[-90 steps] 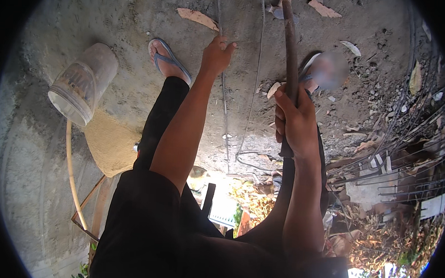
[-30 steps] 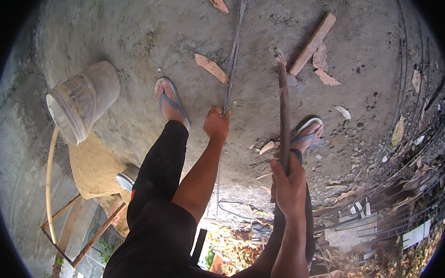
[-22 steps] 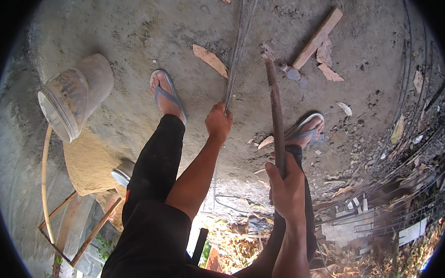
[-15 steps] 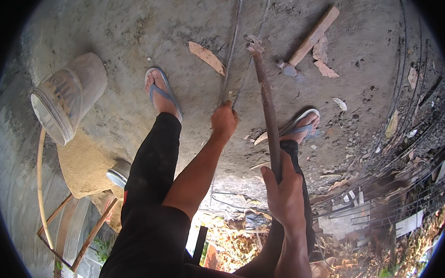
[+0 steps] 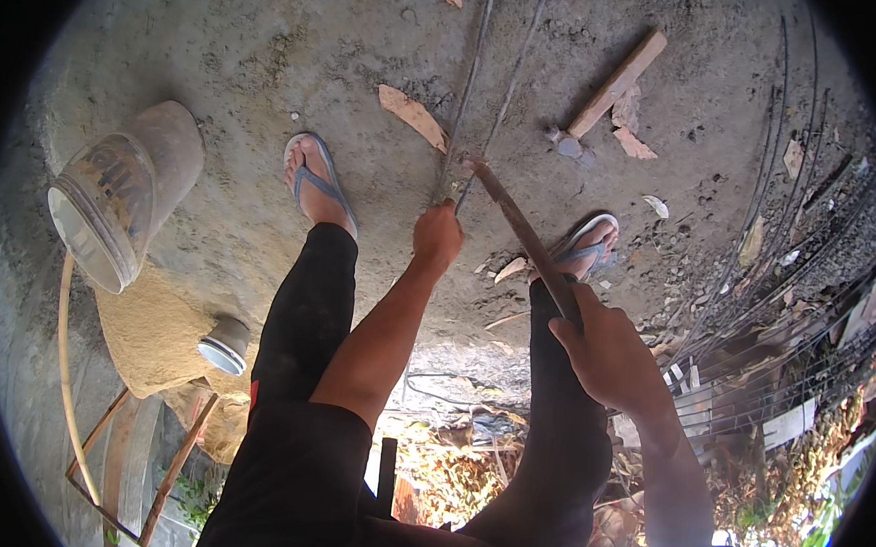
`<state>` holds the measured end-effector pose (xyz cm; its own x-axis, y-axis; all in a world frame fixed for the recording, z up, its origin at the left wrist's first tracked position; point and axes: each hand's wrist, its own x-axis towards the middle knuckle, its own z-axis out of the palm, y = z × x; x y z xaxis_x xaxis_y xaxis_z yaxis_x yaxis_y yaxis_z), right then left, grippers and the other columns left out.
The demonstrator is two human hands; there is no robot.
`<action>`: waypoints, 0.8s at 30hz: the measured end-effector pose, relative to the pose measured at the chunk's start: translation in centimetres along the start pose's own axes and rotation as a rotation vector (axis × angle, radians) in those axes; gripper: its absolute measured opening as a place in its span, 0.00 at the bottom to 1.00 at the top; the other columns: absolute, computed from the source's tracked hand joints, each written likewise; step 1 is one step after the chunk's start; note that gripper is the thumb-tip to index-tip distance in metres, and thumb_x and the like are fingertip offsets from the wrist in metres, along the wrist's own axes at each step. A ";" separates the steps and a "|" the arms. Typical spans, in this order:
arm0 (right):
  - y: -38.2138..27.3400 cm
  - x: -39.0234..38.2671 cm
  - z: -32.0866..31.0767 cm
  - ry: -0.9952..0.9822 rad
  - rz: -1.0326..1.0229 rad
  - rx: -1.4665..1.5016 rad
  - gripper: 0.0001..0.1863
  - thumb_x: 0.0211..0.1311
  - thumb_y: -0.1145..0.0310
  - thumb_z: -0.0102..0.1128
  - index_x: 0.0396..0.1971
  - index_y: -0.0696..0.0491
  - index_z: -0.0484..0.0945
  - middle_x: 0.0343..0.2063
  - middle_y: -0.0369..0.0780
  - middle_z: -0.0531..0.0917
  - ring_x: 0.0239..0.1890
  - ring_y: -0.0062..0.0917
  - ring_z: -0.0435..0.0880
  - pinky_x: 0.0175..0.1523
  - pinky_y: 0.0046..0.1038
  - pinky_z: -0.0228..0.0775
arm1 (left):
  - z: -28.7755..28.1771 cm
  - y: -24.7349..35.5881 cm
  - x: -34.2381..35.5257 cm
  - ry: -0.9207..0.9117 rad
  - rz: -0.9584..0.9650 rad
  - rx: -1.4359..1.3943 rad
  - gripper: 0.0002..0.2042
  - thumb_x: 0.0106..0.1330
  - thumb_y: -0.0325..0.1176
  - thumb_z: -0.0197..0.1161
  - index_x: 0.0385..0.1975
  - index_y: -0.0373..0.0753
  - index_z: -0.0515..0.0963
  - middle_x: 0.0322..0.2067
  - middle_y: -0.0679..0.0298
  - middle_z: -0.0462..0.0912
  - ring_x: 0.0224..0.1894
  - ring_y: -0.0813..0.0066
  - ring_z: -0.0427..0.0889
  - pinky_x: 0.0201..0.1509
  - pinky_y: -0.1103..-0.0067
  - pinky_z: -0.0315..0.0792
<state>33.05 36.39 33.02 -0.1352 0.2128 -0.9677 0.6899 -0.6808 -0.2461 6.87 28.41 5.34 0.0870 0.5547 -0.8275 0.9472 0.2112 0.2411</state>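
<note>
My left hand (image 5: 437, 236) is closed around thin steel rods (image 5: 471, 79) that run away across the concrete floor. My right hand (image 5: 606, 349) grips the lower end of a long rusty bar tool (image 5: 514, 218). The tool's far tip rests against the rods just beyond my left hand. I stand over them in blue flip-flops, the left foot (image 5: 315, 182) left of the rods and the right foot (image 5: 584, 251) right of them.
A tipped white bucket (image 5: 119, 201) lies at the left beside a sack (image 5: 157, 335) and a small tin (image 5: 225, 344). A hammer (image 5: 612, 90) and wood scraps (image 5: 414, 116) lie ahead. Bundled rods (image 5: 801, 250) and debris fill the right side.
The bar tool has swung from nearly upright to slanting left, its tip now meeting the rods by my left hand. My right hand has dropped lower and rightward; the left hand keeps its hold.
</note>
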 end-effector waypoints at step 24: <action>-3.6 4.7 9.1 0.068 0.141 0.403 0.22 0.69 0.66 0.58 0.50 0.71 0.68 0.36 0.64 0.85 0.44 0.60 0.87 0.51 0.54 0.78 | -10.7 6.1 -3.0 -0.709 -0.698 -1.443 0.31 0.77 0.57 0.57 0.61 0.32 0.71 0.46 0.47 0.84 0.39 0.53 0.90 0.42 0.56 0.86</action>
<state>23.45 33.52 28.83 -0.0025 0.1345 -0.9909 0.3634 -0.9230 -0.1263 9.07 36.70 14.72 0.2979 -0.2881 -0.9101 -0.1116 0.9363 -0.3329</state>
